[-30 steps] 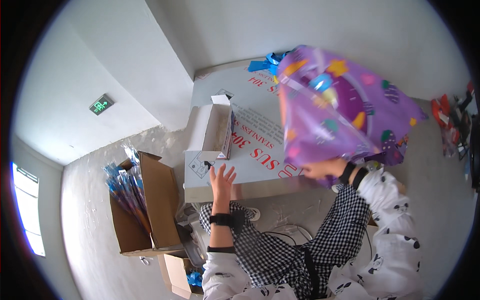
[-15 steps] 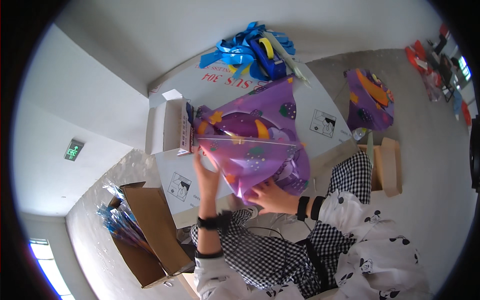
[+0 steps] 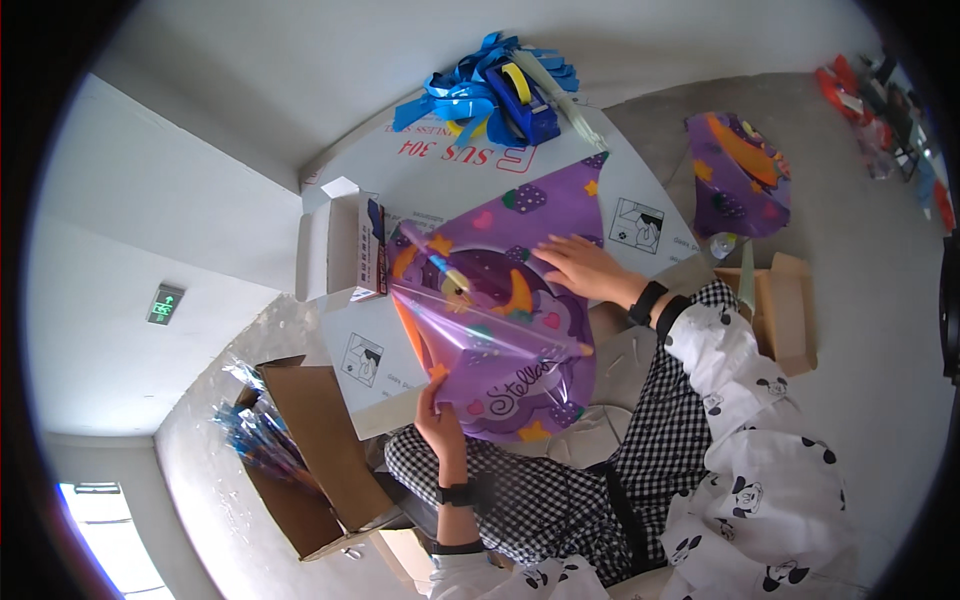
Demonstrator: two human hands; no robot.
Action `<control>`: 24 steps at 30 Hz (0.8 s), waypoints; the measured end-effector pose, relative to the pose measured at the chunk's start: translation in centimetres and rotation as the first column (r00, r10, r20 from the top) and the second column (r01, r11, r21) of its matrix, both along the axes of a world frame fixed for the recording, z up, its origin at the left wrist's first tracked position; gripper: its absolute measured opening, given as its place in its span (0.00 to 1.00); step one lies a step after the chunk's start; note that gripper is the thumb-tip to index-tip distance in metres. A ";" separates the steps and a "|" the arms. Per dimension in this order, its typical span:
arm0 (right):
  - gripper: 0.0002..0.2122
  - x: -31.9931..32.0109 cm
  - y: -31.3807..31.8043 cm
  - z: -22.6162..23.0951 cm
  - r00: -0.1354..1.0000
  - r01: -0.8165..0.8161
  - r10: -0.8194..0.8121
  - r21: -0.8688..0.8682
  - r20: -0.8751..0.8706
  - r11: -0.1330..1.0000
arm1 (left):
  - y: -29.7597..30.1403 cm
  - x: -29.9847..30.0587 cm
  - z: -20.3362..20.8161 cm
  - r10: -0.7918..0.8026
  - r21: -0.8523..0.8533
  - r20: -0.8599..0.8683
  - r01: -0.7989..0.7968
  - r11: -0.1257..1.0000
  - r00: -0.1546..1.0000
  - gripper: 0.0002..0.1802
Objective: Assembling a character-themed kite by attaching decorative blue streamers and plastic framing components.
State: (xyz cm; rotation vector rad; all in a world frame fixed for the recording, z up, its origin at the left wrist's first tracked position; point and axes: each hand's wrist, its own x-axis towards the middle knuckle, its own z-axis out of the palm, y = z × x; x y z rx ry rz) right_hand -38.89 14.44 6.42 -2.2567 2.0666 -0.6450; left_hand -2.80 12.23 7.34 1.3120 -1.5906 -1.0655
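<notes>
A purple printed kite (image 3: 470, 215) with clouds, stars, hearts and an orange moon lies spread over the table, its near part hanging past the edge toward my lap. A thin pale rod (image 3: 500, 328) runs across its middle. My left hand (image 3: 440, 420) pinches the kite's near left edge between thumb and fingers. Stretched out flat, my right hand (image 3: 585, 268) rests on the right side of the kite, fingers apart. Both wrists wear black bands.
A white open carton (image 3: 340, 250) stands left on the grey table (image 3: 370, 175). Behind lie blue ribbons (image 3: 465, 90) and a blue tape dispenser (image 3: 525, 110). Another purple kite (image 3: 740, 180) is at the right, above a cardboard box (image 3: 785, 315). A brown box (image 3: 325, 445) holds plastic-wrapped bundles.
The folded kite has been opened out, its near part now facing up. My right hand has moved away from me onto its right side; my left has come nearer and grips the edge.
</notes>
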 end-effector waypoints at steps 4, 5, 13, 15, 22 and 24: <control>0.24 -1.0 4.4 -0.6 0.973 0.153 -0.127 0.125 -0.195 0.980 | -0.7 3.9 -2.2 0.307 0.271 -0.541 -0.183 0.945 0.783 0.16; 0.25 -1.3 6.1 -0.3 0.950 0.272 -0.231 0.190 -0.212 0.943 | -1.2 4.0 -1.7 0.515 0.405 -0.427 -0.353 0.844 0.743 0.11; 0.28 -1.9 9.4 0.4 0.892 0.441 -0.402 0.203 -0.206 0.874 | -3.0 9.5 -7.1 0.597 0.469 -0.310 -0.427 0.773 0.740 0.06; 0.28 -1.8 9.3 -0.3 0.878 0.465 -0.441 0.115 -0.188 0.878 | -3.2 8.2 -6.8 0.741 0.301 -0.259 -0.677 0.671 0.620 0.11; 0.29 -2.9 7.7 -1.4 0.869 0.475 -0.462 0.040 -0.175 0.879 | -2.6 -10.4 1.9 -0.164 -0.255 0.471 0.312 0.915 0.867 0.31; 0.29 -3.3 7.5 -1.3 0.869 0.477 -0.465 0.039 -0.169 0.878 | -4.2 -14.1 -0.1 -0.245 -0.281 0.590 0.480 0.831 0.769 0.33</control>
